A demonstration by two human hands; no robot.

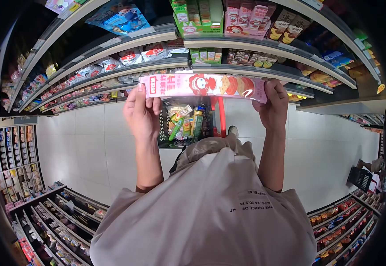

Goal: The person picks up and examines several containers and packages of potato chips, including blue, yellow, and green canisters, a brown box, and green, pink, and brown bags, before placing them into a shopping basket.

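A long pink snack packet (206, 85) with a red cartoon figure and pictures of chips is stretched level between my two hands, in front of the shelves. Its left end is pinched by my left hand (143, 111), thumb on top. My right hand (272, 104) grips the other end, fingers folded over the edge. Below the packet, between my forearms, a dark basket (164, 141) holds several green, yellow and white snack packs (186, 123).
Shelves (135, 42) of packaged snacks curve across the front, with more racks (51, 221) behind me. A red handle or frame (221, 117) stands beside the basket. At the far right, a person (376, 165) is near a dark basket (360, 178). The floor (91, 133) is pale tile.
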